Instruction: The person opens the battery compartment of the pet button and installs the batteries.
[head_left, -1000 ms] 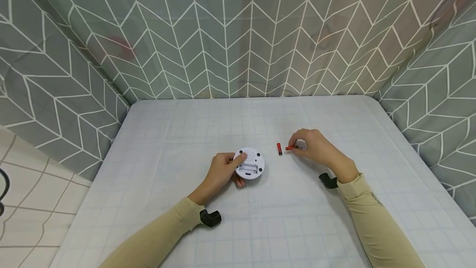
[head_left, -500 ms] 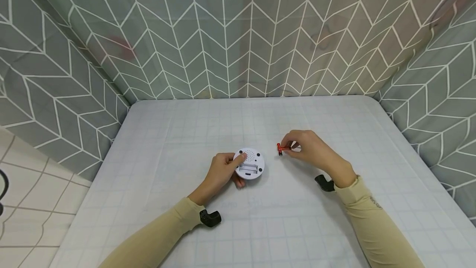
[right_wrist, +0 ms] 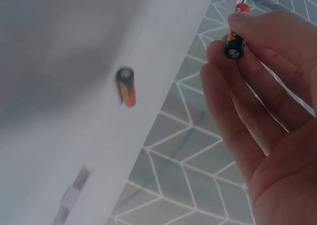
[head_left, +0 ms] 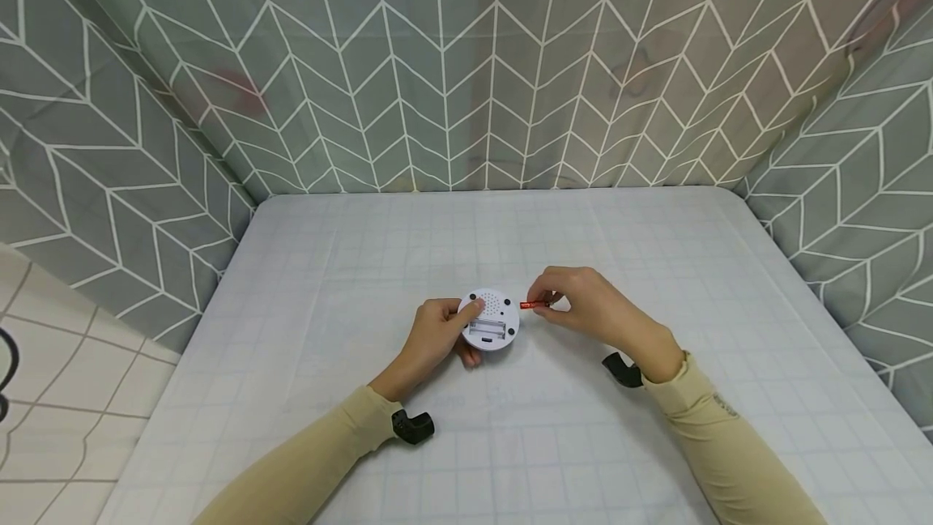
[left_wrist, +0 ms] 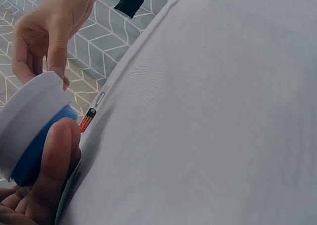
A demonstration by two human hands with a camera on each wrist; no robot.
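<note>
My left hand [head_left: 432, 336] grips a round white device [head_left: 503, 317], thumb on top and fingers beneath. Its upward face has speaker holes, dark feet and an uncovered battery compartment [head_left: 487, 330] with no battery in it. A blue band [left_wrist: 37, 153] shows on its far side in the left wrist view. Beside the device's right edge, my right hand [head_left: 594, 306] pinches a red and black battery [head_left: 530, 305] between thumb and fingers, its red end toward the device. A second battery [right_wrist: 127, 87] lies on the table, hidden behind my right hand in the head view.
The white table [head_left: 364, 249] has a faint grid cover and rounded back corners. Grey chevron-patterned curtains [head_left: 466, 87] enclose its back and sides. A small pale rectangular piece [right_wrist: 74, 191] lies on the table near the loose battery. Each wrist wears a black camera mount [head_left: 412, 428].
My right hand has carried the pinched battery leftward, past the battery on the table, up to the device's right edge. The left hand and device have stayed put.
</note>
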